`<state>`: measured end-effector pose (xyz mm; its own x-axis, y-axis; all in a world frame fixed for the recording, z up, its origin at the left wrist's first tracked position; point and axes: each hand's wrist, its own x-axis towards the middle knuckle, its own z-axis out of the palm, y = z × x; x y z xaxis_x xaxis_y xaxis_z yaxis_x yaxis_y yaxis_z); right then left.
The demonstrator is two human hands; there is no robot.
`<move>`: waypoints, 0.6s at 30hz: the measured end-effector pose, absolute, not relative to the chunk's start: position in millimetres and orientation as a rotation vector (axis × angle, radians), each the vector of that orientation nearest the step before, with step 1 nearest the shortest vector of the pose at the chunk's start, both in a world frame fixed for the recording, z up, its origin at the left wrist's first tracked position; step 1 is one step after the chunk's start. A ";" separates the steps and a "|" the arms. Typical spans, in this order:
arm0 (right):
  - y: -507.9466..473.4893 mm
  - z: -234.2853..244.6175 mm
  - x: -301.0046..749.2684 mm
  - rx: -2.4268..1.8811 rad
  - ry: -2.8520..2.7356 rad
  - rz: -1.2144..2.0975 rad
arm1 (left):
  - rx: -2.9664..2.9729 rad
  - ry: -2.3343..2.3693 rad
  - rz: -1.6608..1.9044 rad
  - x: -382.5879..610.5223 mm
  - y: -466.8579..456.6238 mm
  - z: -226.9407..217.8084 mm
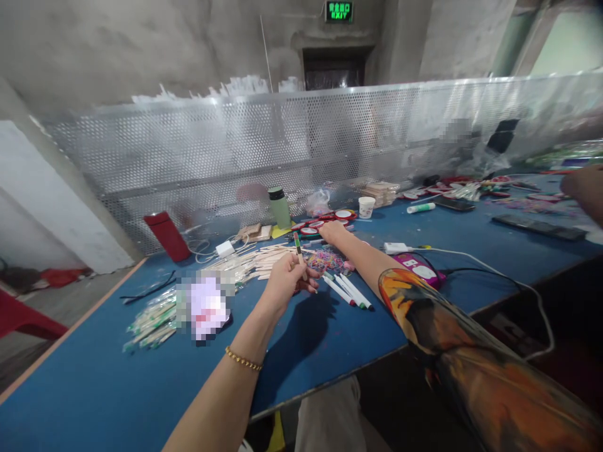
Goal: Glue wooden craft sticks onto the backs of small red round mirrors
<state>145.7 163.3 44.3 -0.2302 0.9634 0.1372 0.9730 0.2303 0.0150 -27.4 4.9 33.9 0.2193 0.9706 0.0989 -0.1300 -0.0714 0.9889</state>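
My left hand [286,280] is closed around a flat wooden stick [298,245], which stands nearly upright and carries green, red and dark marks near its top. Farther back, my right hand [334,231] reaches down at the near side of a cluster of red-rimmed round pieces with white centres [345,215]. Its fingers look curled, and what they may hold is hidden. Between and below the hands lies a pile of small coloured rubber bands [325,258]. Bare wooden sticks [268,258] spread to the left. Several white markers [351,292] rest just right of my left hand.
A green bottle [280,208], a paper cup [366,208] and a red case [167,235] stand along the back. Bagged sticks [153,320] lie at left. A purple device [419,269] with cables sits at right. A perforated metal screen [211,157] borders the blue table [94,389]. Another person's hand [584,188] shows far right.
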 end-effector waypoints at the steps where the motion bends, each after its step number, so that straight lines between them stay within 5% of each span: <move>1: 163.9 43.4 147.4 -1.866 -2.373 -0.138 | 1.276 0.917 1.156 -27.4 5.0 34.1; 11: 151.4 62.4 168.8 -1.504 -2.191 0.369 | 1.234 0.940 1.156 -25.3 3.8 36.4; 18: 107.9 75.3 180.5 -0.868 -1.560 1.536 | 1.219 0.954 1.117 -24.6 -2.4 46.0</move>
